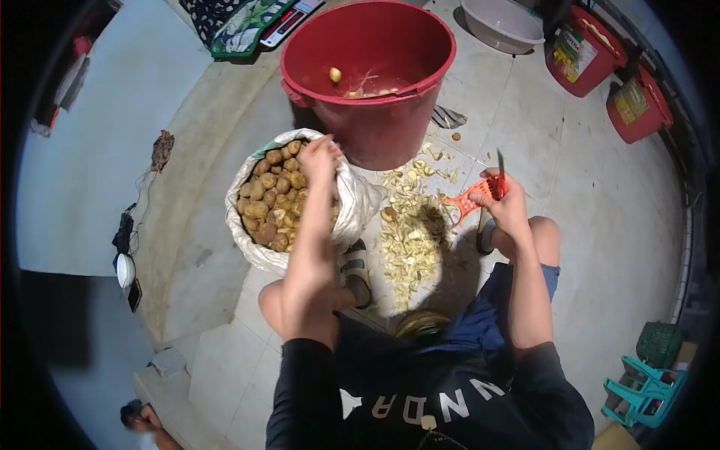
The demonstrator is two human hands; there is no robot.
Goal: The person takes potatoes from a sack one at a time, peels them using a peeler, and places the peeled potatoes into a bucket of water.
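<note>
My left hand (319,159) is over the right rim of a white woven sack (363,196) full of unpeeled potatoes (259,191); its fingers are blurred and partly curled, so their state is unclear. Beyond it stands a large red bucket (360,131). A pale peeled potato (335,75) shows inside the bucket, apparently in the air above the pieces at the bottom. On the right, my right hand (510,206) is closed around an orange peeler (471,199). A dark, narrow blade (501,161) points up from that same hand.
Potato peelings (411,240) cover the floor between my feet. A whitish basin (504,26) and two smaller red buckets (581,56) stand at the far right. A digital scale (289,22) lies behind the big bucket. Teal plastic stools (645,390) are at lower right.
</note>
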